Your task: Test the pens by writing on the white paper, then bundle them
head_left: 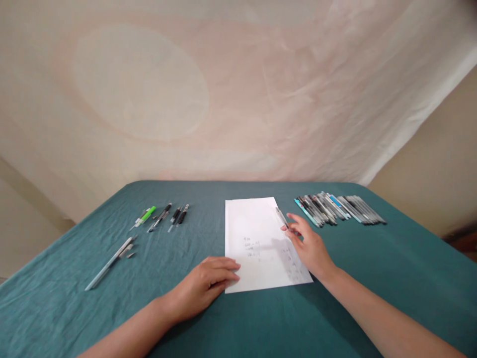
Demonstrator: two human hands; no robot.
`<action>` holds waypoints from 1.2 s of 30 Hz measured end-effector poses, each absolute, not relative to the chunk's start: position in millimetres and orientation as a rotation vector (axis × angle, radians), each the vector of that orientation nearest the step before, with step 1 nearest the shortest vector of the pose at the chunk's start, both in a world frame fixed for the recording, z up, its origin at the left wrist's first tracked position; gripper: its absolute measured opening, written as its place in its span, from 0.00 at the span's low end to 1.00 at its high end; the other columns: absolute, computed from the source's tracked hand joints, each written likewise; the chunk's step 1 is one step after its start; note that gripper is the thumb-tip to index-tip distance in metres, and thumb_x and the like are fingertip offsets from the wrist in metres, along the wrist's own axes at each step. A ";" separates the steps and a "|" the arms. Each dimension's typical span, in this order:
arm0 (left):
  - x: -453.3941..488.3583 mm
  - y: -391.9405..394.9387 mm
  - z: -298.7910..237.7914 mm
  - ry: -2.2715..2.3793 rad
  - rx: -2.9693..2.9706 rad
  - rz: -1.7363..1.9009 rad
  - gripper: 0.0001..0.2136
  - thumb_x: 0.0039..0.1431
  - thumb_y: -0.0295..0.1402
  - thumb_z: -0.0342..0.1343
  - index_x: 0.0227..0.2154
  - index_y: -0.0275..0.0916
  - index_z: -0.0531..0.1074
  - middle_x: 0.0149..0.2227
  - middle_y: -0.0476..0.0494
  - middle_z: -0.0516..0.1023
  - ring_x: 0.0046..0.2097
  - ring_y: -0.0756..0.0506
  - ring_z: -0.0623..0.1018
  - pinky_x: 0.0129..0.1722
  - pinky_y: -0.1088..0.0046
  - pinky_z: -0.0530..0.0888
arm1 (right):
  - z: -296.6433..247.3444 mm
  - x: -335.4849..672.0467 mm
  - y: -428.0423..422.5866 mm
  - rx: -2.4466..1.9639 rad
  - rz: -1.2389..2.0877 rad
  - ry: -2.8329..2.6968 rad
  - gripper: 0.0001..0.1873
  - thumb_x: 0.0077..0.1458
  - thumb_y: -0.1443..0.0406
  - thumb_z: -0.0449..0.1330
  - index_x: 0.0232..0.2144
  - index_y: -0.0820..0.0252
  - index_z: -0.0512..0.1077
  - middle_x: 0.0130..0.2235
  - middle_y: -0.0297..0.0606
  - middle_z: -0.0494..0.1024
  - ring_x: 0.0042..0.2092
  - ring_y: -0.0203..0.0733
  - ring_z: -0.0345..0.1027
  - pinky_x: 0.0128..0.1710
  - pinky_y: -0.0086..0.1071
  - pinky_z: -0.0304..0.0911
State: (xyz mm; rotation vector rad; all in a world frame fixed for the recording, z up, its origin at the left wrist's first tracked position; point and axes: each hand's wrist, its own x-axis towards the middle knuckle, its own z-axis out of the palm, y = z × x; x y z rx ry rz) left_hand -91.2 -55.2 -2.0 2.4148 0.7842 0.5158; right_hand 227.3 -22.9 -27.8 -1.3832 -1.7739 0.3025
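Observation:
A white sheet of paper [249,214] with a few lines of handwriting lies in front of me. Its lower left edge is under the fingertips of my left hand [208,281], which rests flat with the fingers stretched out and holds nothing. Over the paper's right side, my right hand [307,243] pinches a slim pen [282,218] between thumb and fingers. The pen is tilted, pointing up and to the left, with its lower end partly hidden by the fingers. I cannot tell whether it touches the paper.
Right of the paper lies a row of several pens [328,209], side by side. To the left are a green pen [146,216], several black-and-clear pens [160,217] and a long grey pen [109,264] with small pieces beside it. A teal cloth [208,199] covers the table; a pale sheet hangs behind.

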 end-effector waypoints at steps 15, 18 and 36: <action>-92.1 -65.1 2.6 0.787 2.630 0.405 0.14 0.63 0.31 0.48 0.51 0.42 0.68 0.55 0.41 0.68 0.58 0.44 0.65 0.58 0.64 0.64 | -27.8 252.5 -15.6 -1.482 0.029 -2.040 0.17 0.58 0.72 0.44 0.41 0.56 0.71 0.52 0.42 0.68 0.52 0.44 0.64 0.48 0.40 0.63; -91.8 -64.5 0.8 0.761 2.662 0.417 0.13 0.63 0.30 0.47 0.48 0.40 0.70 0.52 0.40 0.71 0.57 0.44 0.67 0.57 0.66 0.65 | -15.8 241.2 -27.2 -1.837 -0.072 -2.101 0.13 0.58 0.61 0.50 0.43 0.59 0.67 0.43 0.46 0.73 0.44 0.49 0.70 0.35 0.38 0.65; -93.8 -58.1 -4.3 0.755 2.531 0.571 0.10 0.62 0.27 0.49 0.42 0.41 0.73 0.47 0.43 0.74 0.53 0.47 0.70 0.53 0.69 0.68 | -8.4 258.9 -12.3 -2.406 -0.251 -2.032 0.14 0.62 0.58 0.44 0.41 0.59 0.64 0.31 0.43 0.77 0.33 0.52 0.74 0.29 0.36 0.60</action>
